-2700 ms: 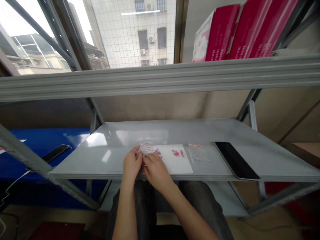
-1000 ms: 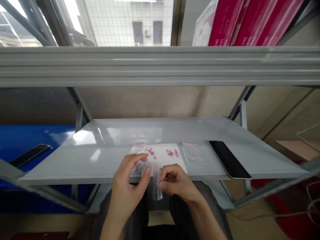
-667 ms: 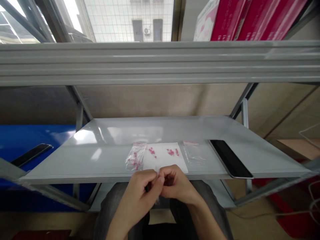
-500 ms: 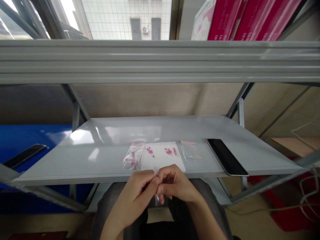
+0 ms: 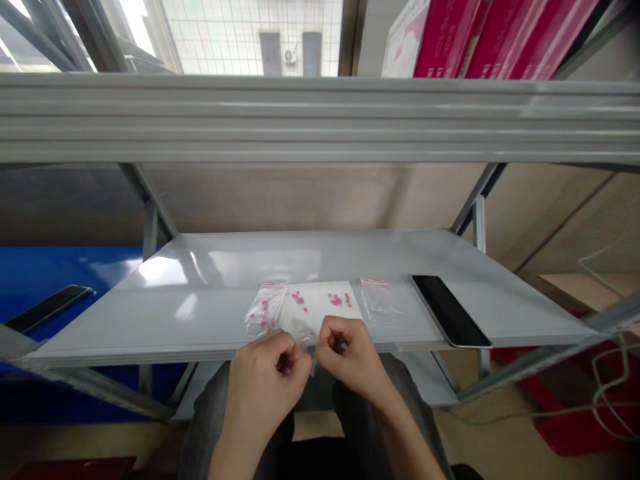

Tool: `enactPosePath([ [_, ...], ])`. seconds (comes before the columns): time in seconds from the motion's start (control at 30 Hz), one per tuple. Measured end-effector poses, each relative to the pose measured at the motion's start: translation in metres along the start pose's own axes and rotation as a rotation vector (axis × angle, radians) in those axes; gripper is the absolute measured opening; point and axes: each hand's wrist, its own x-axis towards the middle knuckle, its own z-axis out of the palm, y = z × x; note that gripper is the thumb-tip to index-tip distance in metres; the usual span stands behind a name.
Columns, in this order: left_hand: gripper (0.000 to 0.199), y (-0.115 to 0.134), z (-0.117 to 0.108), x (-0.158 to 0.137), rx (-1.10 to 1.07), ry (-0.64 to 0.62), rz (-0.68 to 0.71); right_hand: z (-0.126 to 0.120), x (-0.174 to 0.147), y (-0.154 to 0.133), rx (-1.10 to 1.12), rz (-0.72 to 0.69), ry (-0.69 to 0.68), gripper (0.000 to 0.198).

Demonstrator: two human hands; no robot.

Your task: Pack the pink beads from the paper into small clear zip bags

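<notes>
A small clear plastic bag [image 5: 304,333] is stretched between my two hands at the front edge of the shelf. My left hand [image 5: 273,373] pinches one side of it, thumb against curled fingers. Opposite, my right hand [image 5: 347,353] is closed on the other side. Just beyond them lies a white sheet of paper [image 5: 316,300], bearing a loose cluster of pink beads [image 5: 299,299] on its left and a second pink cluster [image 5: 335,300] on its right. Left of the paper is a clear zip bag with pink beads inside [image 5: 265,310]. What the held bag contains is hidden.
A flat clear zip bag [image 5: 379,300] lies right of the paper on the grey shelf [image 5: 225,257]. Farther right is a dark tablet [image 5: 447,310]. A phone [image 5: 50,308] rests on a blue surface at left. A metal beam [image 5: 320,120] crosses above the shelf.
My hands have moved slightly apart and up toward the paper, and the small bag now shows spread between them. Before, the fingers met around it. The view has shifted slightly.
</notes>
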Motion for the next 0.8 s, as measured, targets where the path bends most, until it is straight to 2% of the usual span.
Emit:
enactPosePath([
  [0.07,0.027,-0.004,-0.009,0.001,-0.044,0.03,0.044,0.0,0.0,-0.005,-0.008,0.004,0.02,0.015],
  [0.13,0.012,-0.008,-0.018,0.0,-0.108,-0.002,0.132,0.001,-0.002,-0.012,0.035,0.011,-0.013,0.014],
  [0.17,0.017,-0.009,-0.021,0.0,-0.12,-0.039,0.181,0.001,-0.004,-0.015,0.058,0.015,-0.037,0.013],
  [0.23,0.071,-0.01,-0.023,-0.001,-0.109,-0.135,0.259,0.002,-0.007,-0.022,0.09,0.029,-0.075,0.013],
  [0.27,0.087,-0.009,-0.022,-0.001,-0.099,-0.173,0.284,0.003,-0.009,-0.025,0.096,0.04,-0.087,0.013],
  [0.3,0.088,-0.009,-0.021,-0.002,-0.095,-0.197,0.294,0.004,-0.01,-0.027,0.095,0.052,-0.091,0.012],
  [0.43,0.053,-0.007,-0.02,0.0,-0.16,-0.176,0.283,0.004,-0.013,-0.031,0.038,0.076,-0.053,0.013],
  [0.6,0.055,-0.008,-0.02,0.0,-0.236,-0.152,0.23,0.003,-0.014,-0.032,0.072,0.087,-0.057,0.014],
  [0.7,0.049,-0.008,-0.018,0.001,-0.322,-0.147,0.201,0.001,-0.014,-0.036,0.016,0.073,-0.051,0.016],
  [0.8,0.047,-0.006,-0.015,0.003,-0.348,-0.094,0.2,-0.002,-0.017,-0.044,-0.055,-0.035,0.042,0.008],
])
